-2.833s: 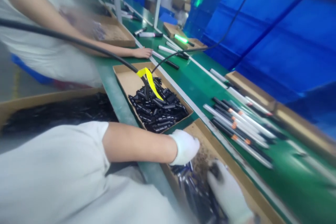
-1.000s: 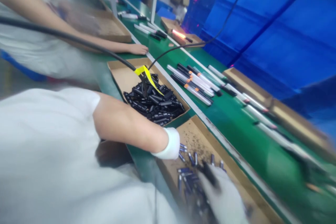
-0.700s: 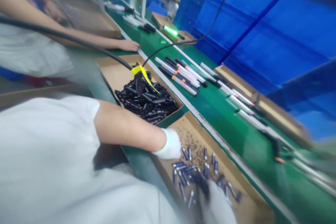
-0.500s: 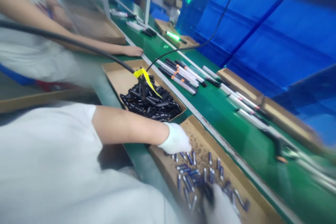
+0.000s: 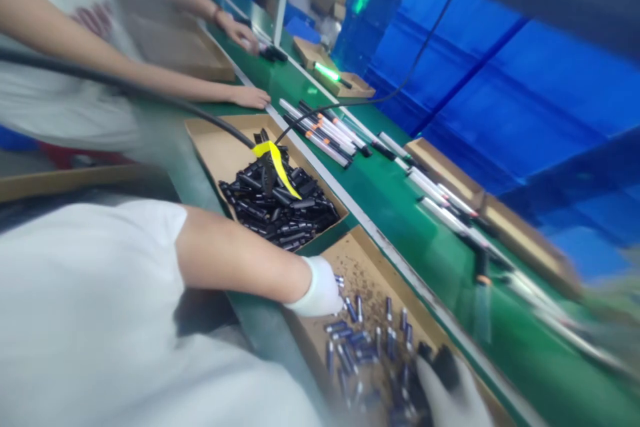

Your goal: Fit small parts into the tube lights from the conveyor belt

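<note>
My left hand [image 5: 320, 290], in a white glove, sits at the near rim of a cardboard tray [image 5: 367, 267], its fingers hidden. Short blue-and-silver cylinders [image 5: 355, 340] lie scattered on the tray floor among brown specks. My right hand [image 5: 450, 387], also gloved and blurred, is low in that tray, pinching a dark object [image 5: 445, 367] that I cannot identify. Beside my left arm, a second cardboard tray [image 5: 215, 143] holds a heap of black cylinders [image 5: 285, 207]. A yellow tag [image 5: 274, 167] and a black cable [image 5: 125, 80] hang over that heap.
A green conveyor belt [image 5: 400, 213] carries white tubes with orange bands [image 5: 325, 137]. A co-worker's bare hands [image 5: 247, 97] rest at a far tray [image 5: 200, 60]. A green-lit stick [image 5: 327, 71] lies on cardboard. Blue curtains [image 5: 500, 93] line the far side.
My right hand has moved right across the tray, and the blue-and-silver cylinders are spread out compared with the earliest frame. My left hand has drawn back to the rim. The co-worker's farther hand has moved up the belt.
</note>
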`<state>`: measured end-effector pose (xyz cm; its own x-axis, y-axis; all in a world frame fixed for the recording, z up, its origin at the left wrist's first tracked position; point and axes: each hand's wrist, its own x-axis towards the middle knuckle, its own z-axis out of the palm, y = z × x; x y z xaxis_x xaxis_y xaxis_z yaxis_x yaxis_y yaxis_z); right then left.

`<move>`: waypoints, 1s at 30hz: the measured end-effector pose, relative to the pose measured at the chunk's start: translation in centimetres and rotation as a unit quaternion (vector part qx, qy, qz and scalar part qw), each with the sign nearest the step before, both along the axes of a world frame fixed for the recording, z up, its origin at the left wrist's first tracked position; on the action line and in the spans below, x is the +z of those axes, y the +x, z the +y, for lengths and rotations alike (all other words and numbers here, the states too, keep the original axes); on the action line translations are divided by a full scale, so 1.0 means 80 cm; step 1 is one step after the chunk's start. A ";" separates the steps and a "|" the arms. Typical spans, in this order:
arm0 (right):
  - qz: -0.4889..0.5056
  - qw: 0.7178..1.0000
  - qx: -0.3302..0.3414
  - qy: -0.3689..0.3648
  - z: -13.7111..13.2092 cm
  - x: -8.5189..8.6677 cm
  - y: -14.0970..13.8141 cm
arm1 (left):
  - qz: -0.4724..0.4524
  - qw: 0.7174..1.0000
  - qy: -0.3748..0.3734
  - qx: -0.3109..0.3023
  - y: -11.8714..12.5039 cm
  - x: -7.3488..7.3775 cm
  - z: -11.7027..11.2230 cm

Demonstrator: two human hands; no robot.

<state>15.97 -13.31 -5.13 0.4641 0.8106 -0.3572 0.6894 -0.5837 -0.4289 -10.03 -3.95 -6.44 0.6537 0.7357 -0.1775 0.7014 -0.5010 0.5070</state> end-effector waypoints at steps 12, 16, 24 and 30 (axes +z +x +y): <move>0.386 0.901 -0.010 0.197 0.118 0.042 -0.150 | -0.126 0.984 0.111 0.066 -0.092 0.076 0.058; 0.470 0.852 0.061 0.221 0.166 0.046 -0.230 | -0.103 0.965 0.160 0.181 -0.145 0.083 0.075; 0.385 0.889 0.115 0.217 0.143 0.020 -0.175 | -0.069 0.940 0.236 0.235 -0.158 0.072 0.077; 0.115 0.967 0.013 0.227 0.048 -0.033 -0.006 | -0.053 0.982 0.165 0.080 -0.094 0.050 0.026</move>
